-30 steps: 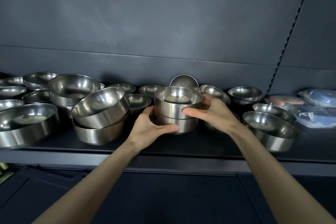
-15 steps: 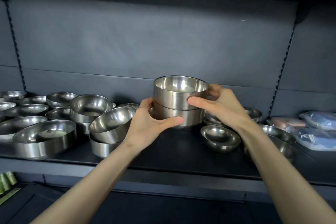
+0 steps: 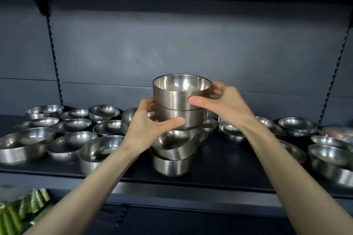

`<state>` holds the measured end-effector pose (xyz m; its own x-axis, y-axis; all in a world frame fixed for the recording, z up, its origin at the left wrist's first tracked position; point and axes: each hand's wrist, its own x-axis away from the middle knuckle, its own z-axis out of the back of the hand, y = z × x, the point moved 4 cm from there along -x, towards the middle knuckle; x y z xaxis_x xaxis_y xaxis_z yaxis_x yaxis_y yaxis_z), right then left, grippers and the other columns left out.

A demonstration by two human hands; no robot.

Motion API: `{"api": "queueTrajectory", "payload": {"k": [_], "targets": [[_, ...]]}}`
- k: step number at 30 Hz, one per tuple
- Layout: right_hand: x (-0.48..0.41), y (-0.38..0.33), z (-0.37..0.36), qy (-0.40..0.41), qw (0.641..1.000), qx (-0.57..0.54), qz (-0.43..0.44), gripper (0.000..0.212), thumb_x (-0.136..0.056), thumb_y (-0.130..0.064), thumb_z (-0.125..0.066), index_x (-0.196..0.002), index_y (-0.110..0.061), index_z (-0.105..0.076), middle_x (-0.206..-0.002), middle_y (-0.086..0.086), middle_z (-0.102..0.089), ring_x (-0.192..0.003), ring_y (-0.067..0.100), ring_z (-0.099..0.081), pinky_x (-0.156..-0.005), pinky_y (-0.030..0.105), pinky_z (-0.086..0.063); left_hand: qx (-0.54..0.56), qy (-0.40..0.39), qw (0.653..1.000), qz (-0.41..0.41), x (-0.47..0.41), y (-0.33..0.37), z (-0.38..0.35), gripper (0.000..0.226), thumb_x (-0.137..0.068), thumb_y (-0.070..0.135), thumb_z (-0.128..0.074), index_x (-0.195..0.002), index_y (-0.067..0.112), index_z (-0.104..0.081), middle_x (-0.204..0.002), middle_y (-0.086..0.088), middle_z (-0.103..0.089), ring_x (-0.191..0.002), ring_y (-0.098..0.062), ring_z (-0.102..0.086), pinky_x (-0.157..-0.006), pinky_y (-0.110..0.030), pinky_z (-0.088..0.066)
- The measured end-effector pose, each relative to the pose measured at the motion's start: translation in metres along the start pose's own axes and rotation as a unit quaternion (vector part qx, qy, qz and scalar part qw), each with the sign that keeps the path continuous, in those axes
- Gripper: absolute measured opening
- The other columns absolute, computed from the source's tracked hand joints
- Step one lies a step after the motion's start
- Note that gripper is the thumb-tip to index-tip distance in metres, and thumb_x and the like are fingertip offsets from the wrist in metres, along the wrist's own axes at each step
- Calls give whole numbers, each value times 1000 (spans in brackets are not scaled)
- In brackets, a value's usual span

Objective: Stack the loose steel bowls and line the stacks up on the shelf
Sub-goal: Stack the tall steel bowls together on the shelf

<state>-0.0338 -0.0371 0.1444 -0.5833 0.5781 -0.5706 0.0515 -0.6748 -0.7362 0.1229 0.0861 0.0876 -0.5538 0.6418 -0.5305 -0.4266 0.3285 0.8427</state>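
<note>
Big picture first: the long dark-grey metal shelf [image 3: 219, 160] is covered w/ shiny round steelware, most of it sitting singly. There are loose shallow steel bowls [image 3: 72, 143] spread across the left and deeper loose steel bowls [image 3: 332, 160] on the right, none in a tidy row. So, my read, early days: a couple of pairs nested, lining-up not begun, most of the stacking left to do. Centre front, a tilted pair of nested steel bowls [image 3: 173, 154] sits on the shelf, top one crooked in the bottom one. Directly above it, up in the air, is the straight-sided two-bowl steel stack [image 3: 179, 107], level, mouth up; whether its base touches the tilted pair, can't tell. Both hands are clamped on it. The left hand [image 3: 147, 129] wraps the lower bowl, thumb [image 3: 175, 121] pressed on the near wall, fingers round the far left side. The right hand [image 3: 227, 105] takes the upper bowl, thumb [image 3: 193, 99] on the near wall, fingers curled at the rim on the right. Prob. headed onto that pair, which wants straightening first.
</note>
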Motion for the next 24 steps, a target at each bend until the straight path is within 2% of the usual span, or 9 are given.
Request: {"api": "queueTrajectory", "payload": {"k": [2,4,7,9,12,16,19,24], "targets": [[-1,-1,-20,6,1000,7,-6,68,-42,-64,-81,-100,-30,-68,-95,-24,-72,-93,-6,-66,-82,19,-50,-2,-16,1000,1,-3,-10,17,103,-35,52,-93,-122,21,-47,-112,13,-60,-99,3,-63,-77,-15,-52],[-1,1,-34,19,1000,17,-14,71,-42,-65,-81,-102,-28,-69,-96,-20,-73,-95,-4,-66,-86,22,-51,-10,-27,1000,-1,-6,-20,29,97,-38,51,-88,-121,21,-47,-110,16,-59,-95,14,-59,-71,-6,-48],[2,4,-45,23,998,46,-31,72,-42,-68,-78,-102,-29,-70,-95,-18,-74,-93,-5,-66,-82,18,-49,-3,-46,999,23,-10,-37,34,95,-40,50,-88,-122,23,-47,-113,13,-60,-103,0,-61,-85,-19,-51],[4,5,-47,20,998,53,-37,68,-43,-67,-79,-100,-30,-71,-92,-19,-74,-90,-6,-67,-78,15,-47,12,-62,997,33,-10,-47,33,95,-41,49,-89,-122,23,-48,-113,10,-60,-104,-5,-62,-82,-22,-53],[7,8,-49,23,997,53,-44,65,-43,-63,-81,-98,-28,-71,-90,-18,-74,-88,-4,-68,-78,16,-47,19,-86,995,41,-9,-56,30,98,-38,58,-90,-120,28,-45,-113,12,-61,-101,-3,-64,-67,-15,-51],[12,13,-50,28,996,66,-51,56,-45,-63,-81,-92,-33,-70,-88,-21,-73,-89,-5,-67,-81,19,-49,17,-91,995,42,-7,-66,25,90,-38,62,-83,-115,36,-44,-104,20,-62,-93,13,-60,-75,-12,-50],[17,14,-49,25,996,66,-45,45,-50,-59,-81,-88,-39,-69,-90,-25,-72,-91,-7,-66,-82,18,-47,10,-99,994,51,-3,-73,20,92,-39,65,-82,-118,37,-43,-105,24,-59,-100,7,-60,-86,-20,-49],[21,18,-51,15,997,64,-42,48,-53,-56,-82,-96,-39,-68,-97,-24,-72,-95,-5,-66,-87,25,-50,11,-107,993,53,2,-81,17,100,-40,67,-82,-126,33,-42,-113,23,-59,-107,2,-59,-95,-32,-51]]}}
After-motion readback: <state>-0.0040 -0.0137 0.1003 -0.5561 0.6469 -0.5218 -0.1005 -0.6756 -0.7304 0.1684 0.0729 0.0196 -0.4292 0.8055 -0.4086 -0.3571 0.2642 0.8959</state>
